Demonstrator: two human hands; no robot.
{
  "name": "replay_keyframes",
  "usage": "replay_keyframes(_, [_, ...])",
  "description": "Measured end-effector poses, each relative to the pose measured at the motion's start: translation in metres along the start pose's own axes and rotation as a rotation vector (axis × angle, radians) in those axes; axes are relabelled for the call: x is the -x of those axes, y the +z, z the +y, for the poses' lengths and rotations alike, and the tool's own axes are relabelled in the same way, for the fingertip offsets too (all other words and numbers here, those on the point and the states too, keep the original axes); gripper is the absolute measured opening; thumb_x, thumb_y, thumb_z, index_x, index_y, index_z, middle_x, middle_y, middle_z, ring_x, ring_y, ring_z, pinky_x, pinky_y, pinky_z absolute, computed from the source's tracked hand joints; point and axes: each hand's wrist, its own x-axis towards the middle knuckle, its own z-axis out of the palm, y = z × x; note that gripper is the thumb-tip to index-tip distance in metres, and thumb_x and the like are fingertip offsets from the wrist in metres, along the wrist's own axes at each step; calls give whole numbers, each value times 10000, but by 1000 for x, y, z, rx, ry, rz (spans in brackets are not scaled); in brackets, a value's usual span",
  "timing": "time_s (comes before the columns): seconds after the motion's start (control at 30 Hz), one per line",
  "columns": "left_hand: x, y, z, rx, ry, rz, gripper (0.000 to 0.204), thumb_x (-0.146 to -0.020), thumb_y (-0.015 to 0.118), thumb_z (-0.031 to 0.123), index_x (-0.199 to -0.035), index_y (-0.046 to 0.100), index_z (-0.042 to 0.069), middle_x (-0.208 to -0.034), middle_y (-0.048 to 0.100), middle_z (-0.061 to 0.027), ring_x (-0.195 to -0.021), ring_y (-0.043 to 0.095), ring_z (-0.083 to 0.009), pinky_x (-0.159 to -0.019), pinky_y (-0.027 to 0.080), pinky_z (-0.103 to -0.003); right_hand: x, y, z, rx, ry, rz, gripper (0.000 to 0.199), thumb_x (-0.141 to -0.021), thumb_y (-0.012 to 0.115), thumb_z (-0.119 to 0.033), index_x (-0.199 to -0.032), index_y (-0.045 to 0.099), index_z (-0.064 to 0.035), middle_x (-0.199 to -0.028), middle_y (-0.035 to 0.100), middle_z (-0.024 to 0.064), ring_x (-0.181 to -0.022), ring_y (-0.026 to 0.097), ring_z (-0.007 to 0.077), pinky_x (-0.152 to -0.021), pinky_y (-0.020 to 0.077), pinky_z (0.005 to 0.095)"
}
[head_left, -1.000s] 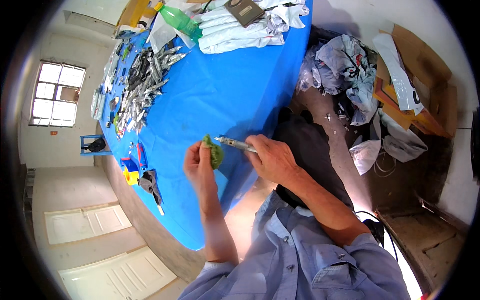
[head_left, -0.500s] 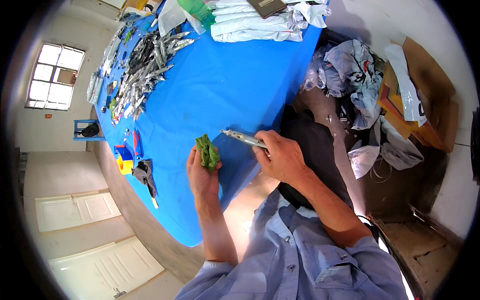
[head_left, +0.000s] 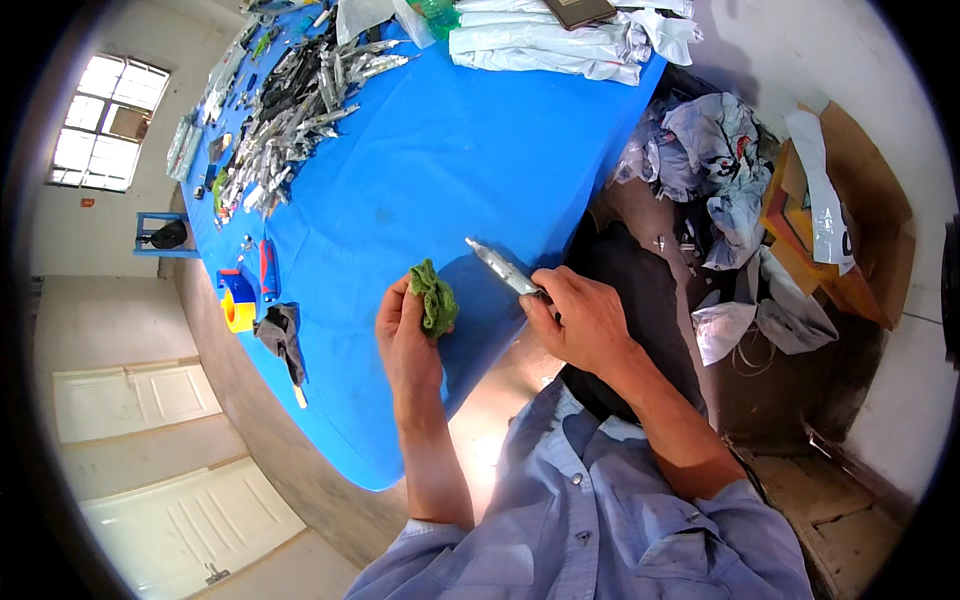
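Observation:
Closed around a crumpled green cloth [head_left: 434, 298], my left hand [head_left: 402, 325] is above the near edge of the blue-covered table [head_left: 400, 190]. My right hand [head_left: 580, 318] grips the rear end of a slim silver-grey tool [head_left: 502, 268], shaped like a pen or craft knife, its exact kind unclear. The tool's narrow tip points up and left, away from me. Cloth and tool are apart. My right fingers hide the tool's rear end. A heap of similar silver tools [head_left: 290, 130] lies at the far left of the table.
Left on the table are a tape dispenser with yellow tape [head_left: 238, 310], a red-and-blue tool [head_left: 268, 268] and a dark grey cloth [head_left: 282, 338]. White plastic packages [head_left: 545, 45] bear a dark phone-like object [head_left: 580, 10]. To the right stand an open cardboard box [head_left: 868, 200] and crumpled bags [head_left: 715, 150].
The silver tool has turned, its tip now angled more steeply upward. The green cloth has shifted slightly right in my left hand. The whole view has moved a little.

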Motion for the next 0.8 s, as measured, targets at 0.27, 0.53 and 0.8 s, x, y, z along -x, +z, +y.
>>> replay_keyframes(0.27, [-1, -1, 0, 17, -18, 1, 213, -1124, 558, 194, -1228, 656, 36, -985, 719, -59, -773, 685, -129, -591, 558, -277, 0, 4, 2, -3, -29, 20, 233, -948, 736, -230, -1080, 654, -56, -880, 684, 120, -768, 694, 344, -669, 546, 454])
replay_keyframes(0.53, [0, -2, -2, -15, -2, -15, 209, -1117, 575, 194, -1222, 664, 36, -985, 719, -46, -776, 683, -116, -607, 560, -271, 0, 5, 3, -5, -48, 11, 248, -937, 751, -213, -1085, 651, -42, -882, 688, 116, -750, 693, 333, -655, 547, 439])
replay_keyframes(0.8, [16, 47, 3, -161, 85, -35, 198, -1090, 632, 145, -1206, 677, -8, -987, 732, -45, -862, 660, -69, -747, 530, -221, -1, 5, 1, 25, -48, 21, 323, -884, 803, -239, -1103, 656, -52, -891, 687, 103, -773, 706, 326, -664, 561, 425])
